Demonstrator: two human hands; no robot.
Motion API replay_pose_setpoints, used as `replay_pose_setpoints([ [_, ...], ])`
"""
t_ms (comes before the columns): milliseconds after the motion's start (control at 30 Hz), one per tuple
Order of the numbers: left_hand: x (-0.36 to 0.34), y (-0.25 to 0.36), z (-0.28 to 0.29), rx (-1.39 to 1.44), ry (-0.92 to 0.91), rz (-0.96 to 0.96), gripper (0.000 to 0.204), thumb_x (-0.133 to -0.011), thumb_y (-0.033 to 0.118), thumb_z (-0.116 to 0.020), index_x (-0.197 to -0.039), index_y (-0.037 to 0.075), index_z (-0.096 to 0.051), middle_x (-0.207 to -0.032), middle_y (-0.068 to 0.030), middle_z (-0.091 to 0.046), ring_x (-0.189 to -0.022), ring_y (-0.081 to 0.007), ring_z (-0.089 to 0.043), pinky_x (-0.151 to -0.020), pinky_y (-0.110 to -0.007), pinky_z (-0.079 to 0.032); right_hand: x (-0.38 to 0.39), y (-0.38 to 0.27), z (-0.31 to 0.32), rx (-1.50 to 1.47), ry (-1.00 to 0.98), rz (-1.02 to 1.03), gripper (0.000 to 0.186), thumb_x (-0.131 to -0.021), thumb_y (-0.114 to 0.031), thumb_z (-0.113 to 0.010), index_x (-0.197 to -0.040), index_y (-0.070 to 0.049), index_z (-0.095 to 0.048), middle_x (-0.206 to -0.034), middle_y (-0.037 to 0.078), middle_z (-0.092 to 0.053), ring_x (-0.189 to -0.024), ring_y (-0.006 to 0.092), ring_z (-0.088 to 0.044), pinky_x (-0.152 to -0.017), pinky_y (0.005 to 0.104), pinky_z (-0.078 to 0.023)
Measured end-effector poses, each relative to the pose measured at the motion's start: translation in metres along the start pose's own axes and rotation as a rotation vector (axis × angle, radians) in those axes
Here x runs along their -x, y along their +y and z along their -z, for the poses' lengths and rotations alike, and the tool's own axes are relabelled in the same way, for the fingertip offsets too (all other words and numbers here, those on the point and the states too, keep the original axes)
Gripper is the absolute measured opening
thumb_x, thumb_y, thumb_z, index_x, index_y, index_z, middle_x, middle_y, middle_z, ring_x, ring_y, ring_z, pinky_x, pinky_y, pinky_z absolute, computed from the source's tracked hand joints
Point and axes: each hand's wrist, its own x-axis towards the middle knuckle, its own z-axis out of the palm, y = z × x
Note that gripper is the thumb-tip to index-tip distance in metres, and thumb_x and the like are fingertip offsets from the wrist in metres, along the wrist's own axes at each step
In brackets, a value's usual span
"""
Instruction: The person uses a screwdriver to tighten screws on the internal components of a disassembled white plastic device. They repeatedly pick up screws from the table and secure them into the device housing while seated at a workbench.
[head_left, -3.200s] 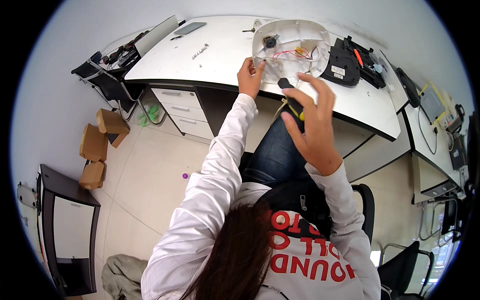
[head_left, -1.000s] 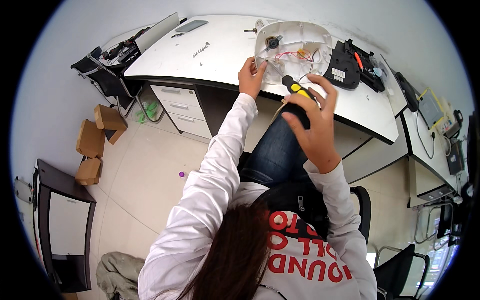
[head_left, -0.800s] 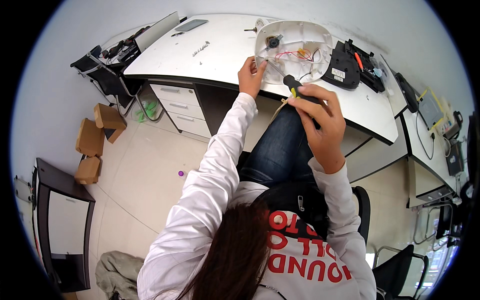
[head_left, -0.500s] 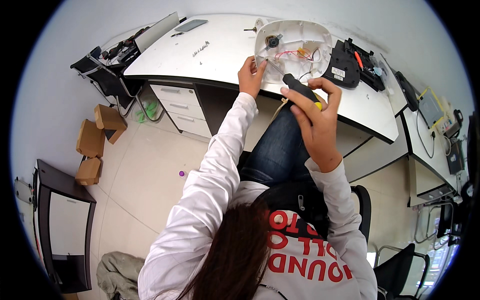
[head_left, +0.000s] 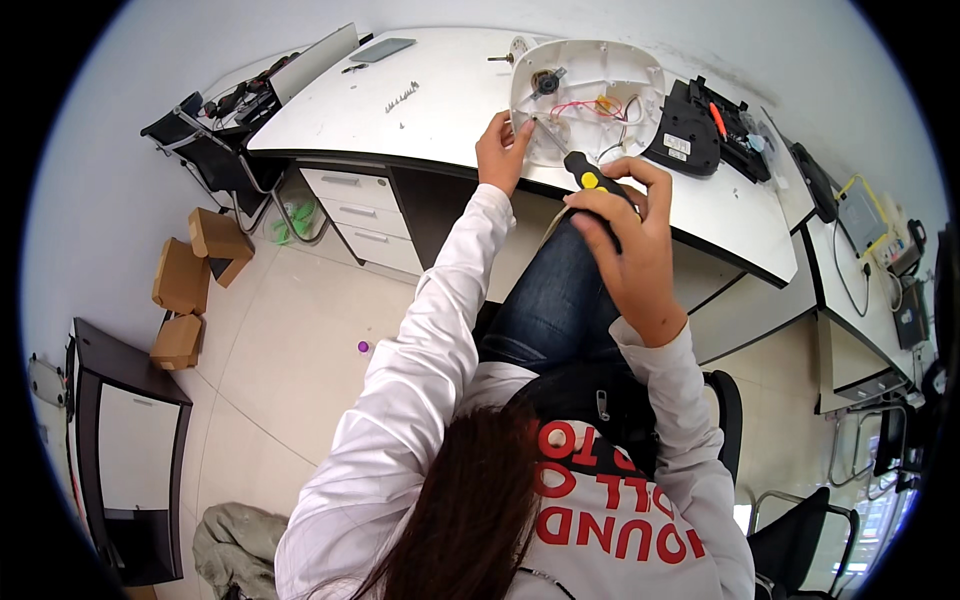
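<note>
Right fingers point(head_left: 605, 204) around black-and-yellow screwdriver point(head_left: 588, 177), left fingers point(head_left: 521, 140) on white housing point(head_left: 592, 80), red wires point(head_left: 575, 105) inside

Over my remote feed I see an office: a long white desk point(head_left: 330, 110) with a drawer unit point(head_left: 362, 220) beneath it, a black metal-framed chair point(head_left: 215, 155) to its left, and another desk point(head_left: 870, 320) carrying equipment to its right.

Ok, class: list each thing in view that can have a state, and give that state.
Screwdriver: held in the right hand, slanting into the white housing.
White housing: open, inner side showing, rim held by the left hand.
Red wires: exposed inside the housing.
Small screws: loose on the desk, in a row.
Three drawers: shut.
Orange-handled tool: lying on black parts.
</note>
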Motion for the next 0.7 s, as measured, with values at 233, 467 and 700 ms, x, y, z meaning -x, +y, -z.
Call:
replay_pose_setpoints([
  [233, 0.0, -0.001, -0.001, 0.037, 0.009, -0.002, 0.032, -0.081, 0.018, -0.066, -0.103, -0.003, -0.055, -0.089, -0.0128, -0.065, -0.081, -0.0143, -0.062, -0.074, -0.026, -0.049, -0.003, -0.003, 0.003, -0.205, -0.244, 0.12, 0.029, -0.063, 0.011, -0.057, -0.089, -0.003, -0.054, -0.093, 0.009, -0.056, -0.103, 0.0327, -0.053, -0.091, 0.0381, -0.041],
  [467, -0.001, -0.004, -0.001, 0.037, 0.002, 0.006, 0.033, -0.081, 0.018, -0.066, -0.104, -0.003, -0.055, -0.089, -0.013, -0.065, -0.08, -0.0144, -0.062, -0.073, -0.026, -0.049, 0.001, -0.005, -0.007, -0.071, -0.084, 0.018, 0.028, -0.067, -0.001, -0.069, -0.089, -0.006, -0.053, -0.103, 0.013, -0.048, -0.088, 0.0309, -0.053, -0.08, 0.0365, -0.043],
  [700, 0.0, -0.005, -0.002, 0.007, 0.005, 0.011, 0.034, -0.081, 0.021, -0.066, -0.104, -0.002, -0.055, -0.089, -0.0134, -0.065, -0.081, -0.0161, -0.063, -0.074, -0.027, -0.049, 0.005, 0.011, -0.003, -0.194, 0.073, 0.067, 0.031, -0.07, 0.003, -0.066, -0.097, -0.006, -0.055, -0.111, 0.012, -0.054, -0.104, 0.0308, -0.055, -0.085, 0.0365, -0.045],
])
